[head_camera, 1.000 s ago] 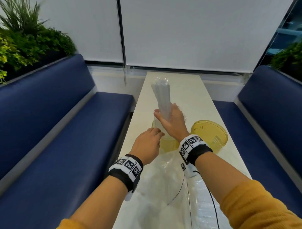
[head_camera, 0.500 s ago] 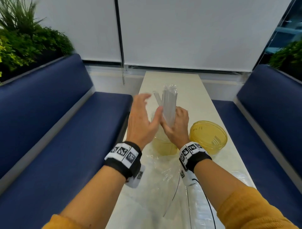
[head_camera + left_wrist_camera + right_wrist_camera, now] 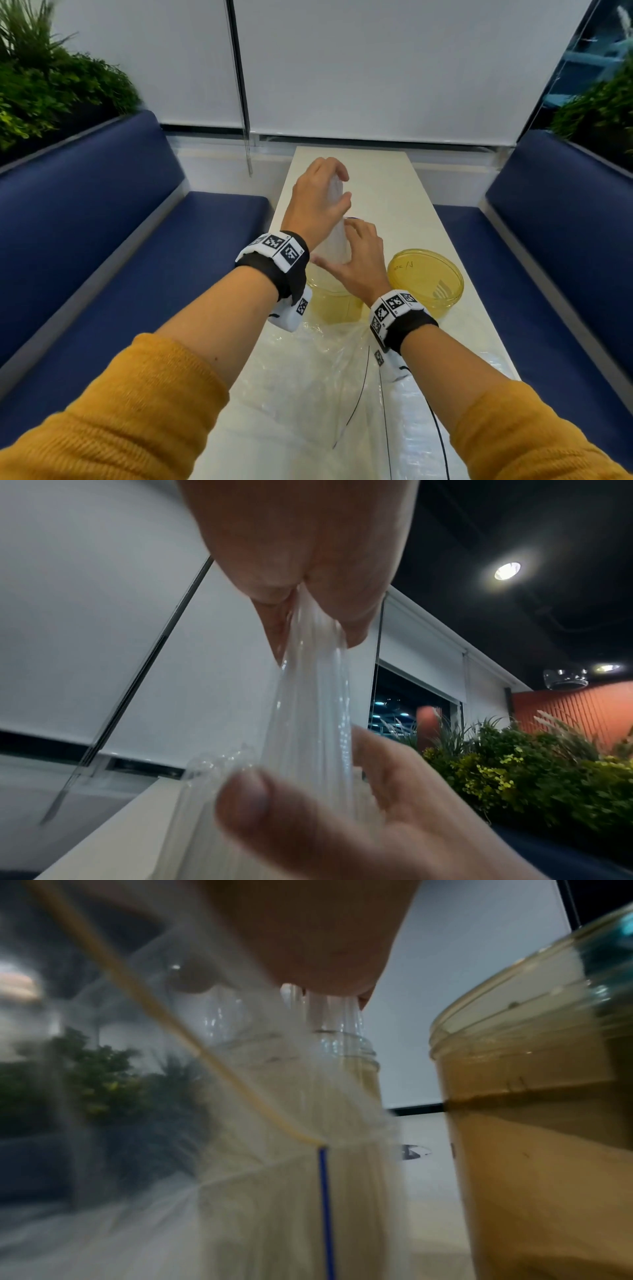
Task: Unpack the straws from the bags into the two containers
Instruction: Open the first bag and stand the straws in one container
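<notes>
A bundle of clear straws (image 3: 339,236) in a thin clear bag stands upright in the left yellow container (image 3: 329,301). My left hand (image 3: 342,190) pinches the top of the bag; in the left wrist view the film (image 3: 311,696) stretches down from its fingertips (image 3: 356,626). My right hand (image 3: 334,250) curls round the lower bundle just above the container's mouth, its thumb (image 3: 243,799) on the near side. In the right wrist view the straws (image 3: 318,1007) enter the left container's neck (image 3: 359,1053). The second yellow container (image 3: 445,298) stands open to the right, untouched.
Crumpled clear plastic bags (image 3: 325,394) lie on the near part of the narrow white table (image 3: 394,192). Blue bench seats (image 3: 154,274) run along both sides. Plants stand behind each bench back. A window blind closes the far end.
My left hand rose from beside the container to the bundle's top and took hold of the bag. The bundle sank lower into the left container while my right hand kept its hold.
</notes>
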Demonstrator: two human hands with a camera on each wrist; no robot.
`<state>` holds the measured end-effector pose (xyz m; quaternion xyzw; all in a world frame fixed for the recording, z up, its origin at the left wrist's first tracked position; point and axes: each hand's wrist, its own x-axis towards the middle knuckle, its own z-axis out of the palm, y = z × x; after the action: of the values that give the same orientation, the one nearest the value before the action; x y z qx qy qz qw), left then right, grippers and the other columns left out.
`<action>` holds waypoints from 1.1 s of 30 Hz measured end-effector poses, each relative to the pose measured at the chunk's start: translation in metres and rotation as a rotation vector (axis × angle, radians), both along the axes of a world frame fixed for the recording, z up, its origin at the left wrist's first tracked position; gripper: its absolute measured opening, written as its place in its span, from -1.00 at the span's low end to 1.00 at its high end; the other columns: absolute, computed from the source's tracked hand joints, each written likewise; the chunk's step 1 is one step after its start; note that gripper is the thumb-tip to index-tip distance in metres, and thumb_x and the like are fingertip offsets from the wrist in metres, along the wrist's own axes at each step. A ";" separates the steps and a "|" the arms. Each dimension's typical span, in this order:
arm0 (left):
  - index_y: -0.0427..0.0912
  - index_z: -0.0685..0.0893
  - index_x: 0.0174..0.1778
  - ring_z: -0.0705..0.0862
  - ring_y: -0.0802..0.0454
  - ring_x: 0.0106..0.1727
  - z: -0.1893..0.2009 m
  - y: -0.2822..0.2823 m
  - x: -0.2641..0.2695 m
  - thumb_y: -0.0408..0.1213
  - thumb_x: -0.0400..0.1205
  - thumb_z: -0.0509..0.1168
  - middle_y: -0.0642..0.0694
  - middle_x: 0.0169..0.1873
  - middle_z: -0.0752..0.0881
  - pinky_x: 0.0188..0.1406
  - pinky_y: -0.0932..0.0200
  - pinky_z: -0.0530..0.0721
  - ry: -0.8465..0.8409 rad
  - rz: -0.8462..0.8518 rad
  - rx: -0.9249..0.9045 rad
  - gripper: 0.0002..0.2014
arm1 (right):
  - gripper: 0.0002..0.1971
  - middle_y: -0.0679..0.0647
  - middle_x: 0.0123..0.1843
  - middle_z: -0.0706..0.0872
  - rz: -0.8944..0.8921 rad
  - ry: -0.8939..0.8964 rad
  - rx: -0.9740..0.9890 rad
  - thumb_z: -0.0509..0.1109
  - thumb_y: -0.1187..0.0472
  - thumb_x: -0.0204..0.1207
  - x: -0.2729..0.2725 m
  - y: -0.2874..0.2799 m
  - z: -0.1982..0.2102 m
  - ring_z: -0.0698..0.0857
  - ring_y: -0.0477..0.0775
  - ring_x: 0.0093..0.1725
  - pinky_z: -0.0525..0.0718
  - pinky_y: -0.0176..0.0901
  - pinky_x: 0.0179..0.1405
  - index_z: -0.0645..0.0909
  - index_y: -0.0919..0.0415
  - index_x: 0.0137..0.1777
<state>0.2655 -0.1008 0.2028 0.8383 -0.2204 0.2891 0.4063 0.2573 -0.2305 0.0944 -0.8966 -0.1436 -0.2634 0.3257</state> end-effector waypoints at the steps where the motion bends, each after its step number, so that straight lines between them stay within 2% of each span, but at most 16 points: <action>1: -0.15 0.62 0.06 0.57 0.16 0.00 0.001 0.001 0.002 -0.35 0.57 0.45 0.03 0.02 0.64 0.05 0.45 0.49 -0.018 0.005 0.010 -0.80 | -0.12 -0.03 0.41 0.51 0.005 -0.017 -0.005 0.43 -0.56 0.24 -0.001 -0.003 -0.002 0.41 0.05 0.44 0.48 0.11 0.44 0.56 0.09 0.38; 3: -0.15 0.62 0.08 0.55 0.18 0.01 0.004 0.002 0.005 -0.37 0.58 0.44 0.02 0.04 0.63 0.08 0.45 0.49 -0.051 -0.003 0.030 -0.80 | -0.03 0.01 0.50 0.43 0.019 -0.017 -0.038 0.50 -0.57 0.13 -0.002 -0.010 -0.007 0.35 0.09 0.52 0.47 0.08 0.51 0.50 0.06 0.41; 6: -0.18 0.62 0.12 0.59 0.12 0.02 0.005 0.002 0.005 -0.37 0.61 0.43 -0.04 0.08 0.62 0.13 0.23 0.57 -0.093 -0.034 0.092 -0.79 | 0.05 0.06 0.57 0.39 0.041 0.014 -0.139 0.58 -0.55 0.02 -0.002 -0.018 -0.014 0.29 0.12 0.57 0.44 0.05 0.56 0.48 0.07 0.44; 9: -0.21 0.62 0.14 0.62 0.07 0.01 0.003 -0.001 0.005 -0.36 0.62 0.43 -0.07 0.10 0.62 0.08 0.25 0.56 -0.131 -0.043 0.121 -0.79 | -0.03 0.08 0.48 0.48 0.075 -0.008 -0.166 0.65 -0.46 0.02 -0.001 -0.022 -0.014 0.36 0.12 0.51 0.52 0.08 0.49 0.56 0.13 0.35; 13: -0.24 0.64 0.12 0.61 0.09 0.00 0.002 -0.003 0.008 -0.36 0.61 0.44 -0.11 0.08 0.66 0.02 0.46 0.51 -0.169 -0.031 0.100 -0.80 | -0.17 0.02 0.40 0.54 0.111 -0.004 -0.148 0.68 -0.41 0.02 -0.001 -0.023 -0.012 0.42 0.06 0.43 0.55 -0.03 0.43 0.60 0.14 0.16; 16: -0.24 0.64 0.09 0.58 0.15 -0.03 0.004 -0.002 0.010 -0.36 0.61 0.43 -0.09 0.05 0.66 -0.01 0.41 0.55 -0.211 0.009 0.045 -0.82 | -0.30 0.01 0.40 0.57 0.132 0.010 -0.133 0.69 -0.38 0.05 -0.001 -0.025 -0.013 0.43 0.04 0.44 0.52 -0.12 0.41 0.58 0.12 -0.02; 18: -0.25 0.64 0.09 0.57 0.16 -0.07 0.001 -0.001 0.010 -0.35 0.62 0.41 -0.10 0.03 0.66 -0.06 0.48 0.50 -0.231 0.047 0.026 -0.84 | -0.37 0.02 0.38 0.60 0.134 -0.008 -0.120 0.65 -0.37 0.15 -0.001 -0.025 -0.014 0.46 0.04 0.42 0.51 -0.18 0.35 0.60 0.13 -0.08; 21: -0.27 0.63 0.08 0.57 0.12 -0.15 -0.007 -0.001 0.008 -0.35 0.62 0.40 -0.11 0.00 0.66 -0.14 0.47 0.51 -0.230 0.070 -0.017 -0.84 | -0.48 0.04 0.29 0.66 0.128 -0.047 -0.096 0.60 -0.32 0.30 0.002 -0.025 -0.013 0.53 0.07 0.34 0.57 -0.14 0.24 0.61 0.16 -0.18; 23: -0.26 0.63 0.08 0.57 0.11 -0.17 -0.010 -0.003 0.006 -0.34 0.62 0.41 -0.09 0.00 0.65 -0.17 0.46 0.51 -0.218 0.063 -0.022 -0.84 | -0.51 0.04 0.27 0.67 0.131 -0.026 -0.088 0.61 -0.28 0.30 0.002 -0.024 -0.011 0.58 0.08 0.30 0.63 -0.06 0.18 0.60 0.15 -0.22; 25: -0.23 0.63 0.07 0.57 0.11 -0.18 -0.014 -0.004 0.006 -0.32 0.63 0.42 -0.08 0.00 0.65 -0.17 0.47 0.51 -0.195 0.046 -0.015 -0.84 | -0.51 0.02 0.25 0.68 0.128 0.004 -0.086 0.67 -0.24 0.24 -0.001 -0.022 -0.008 0.62 0.08 0.26 0.67 0.01 0.17 0.59 0.12 -0.18; 26: -0.22 0.62 0.07 0.59 0.09 -0.17 -0.016 -0.005 0.007 -0.31 0.63 0.42 -0.07 0.00 0.64 -0.15 0.44 0.53 -0.182 0.039 -0.013 -0.84 | -0.47 -0.01 0.22 0.68 0.124 0.021 -0.072 0.71 -0.23 0.19 -0.003 -0.020 -0.006 0.63 0.06 0.22 0.67 0.00 0.16 0.58 0.11 -0.10; 28: -0.21 0.62 0.08 0.62 0.07 -0.13 -0.024 -0.004 0.008 -0.28 0.64 0.43 -0.05 0.01 0.64 -0.09 0.36 0.58 -0.148 0.018 -0.003 -0.83 | -0.25 -0.08 0.21 0.64 0.104 0.109 0.007 0.76 -0.22 0.08 -0.007 -0.017 0.000 0.61 -0.03 0.19 0.65 -0.10 0.15 0.50 0.04 0.17; 30: -0.19 0.62 0.09 0.64 0.08 -0.07 -0.035 -0.004 0.008 -0.25 0.65 0.42 -0.02 0.04 0.64 -0.02 0.34 0.60 -0.099 -0.008 0.032 -0.82 | -0.06 -0.13 0.25 0.57 0.106 0.154 0.072 0.79 -0.21 -0.01 -0.008 -0.015 0.007 0.54 -0.09 0.26 0.61 -0.16 0.20 0.39 -0.01 0.33; 33: -0.16 0.62 0.17 0.66 0.11 0.02 -0.059 0.000 0.002 -0.19 0.73 0.34 0.00 0.09 0.66 0.09 0.18 0.66 -0.008 -0.020 0.034 -0.83 | -0.05 -0.09 0.25 0.51 0.111 0.015 0.024 0.76 -0.26 -0.01 -0.009 -0.018 0.012 0.44 0.00 0.30 0.59 -0.07 0.27 0.46 0.10 0.33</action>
<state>0.2671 -0.1012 0.1439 0.8418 -0.2350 0.2845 0.3940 0.2483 -0.2480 0.1061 -0.8852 -0.1874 -0.2402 0.3517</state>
